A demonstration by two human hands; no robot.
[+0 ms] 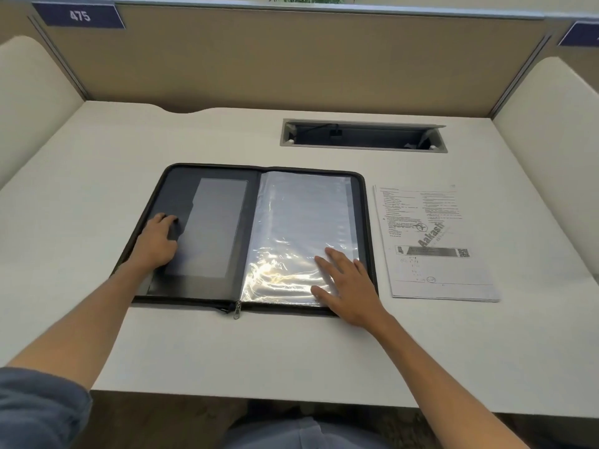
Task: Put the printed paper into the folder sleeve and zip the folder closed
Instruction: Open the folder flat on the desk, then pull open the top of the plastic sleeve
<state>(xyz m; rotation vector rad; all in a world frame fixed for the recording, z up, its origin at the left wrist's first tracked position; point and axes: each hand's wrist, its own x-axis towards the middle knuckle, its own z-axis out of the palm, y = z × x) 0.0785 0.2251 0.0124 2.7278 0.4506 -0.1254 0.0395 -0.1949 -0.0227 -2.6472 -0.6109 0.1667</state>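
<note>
Dark grey zip-around fabric folder (207, 176) lies fully open and flat on the white laminate desk (291, 351), spine running away from the person, silver metal zipper pull (237, 310) resting at the near edge by the spine. Left hand (158, 241) rests on the inner left cover, fingers curled at the edge of the dark flat pocket (176, 205) there; whether it actually grips the pocket edge or only presses on it cannot be told. Right hand (348, 283) lies flat, fingers straight and spread, on the near right corner of the clear glossy plastic sleeve (301, 215); it holds nothing. White printed paper sheet with black text and a QR block (431, 241) lies on the desk just beside the folder's right edge, apart from it, untouched, to the right of the right hand and slightly farther away; not yet in the sleeve. Risks, as judgement: sleeve looks thin, crinkled and glare-heavy near the palm, so its opening may be hard to find and the film may cling shut, letting the sheet buckle or crease on entry; several sleeves appear stacked, so the paper could slip between two rather than inside one. A protruding paper edge could catch in the zipper teeth on closing. Paper may be more than one sheet, so the stack could fan out when lifted.
</note>
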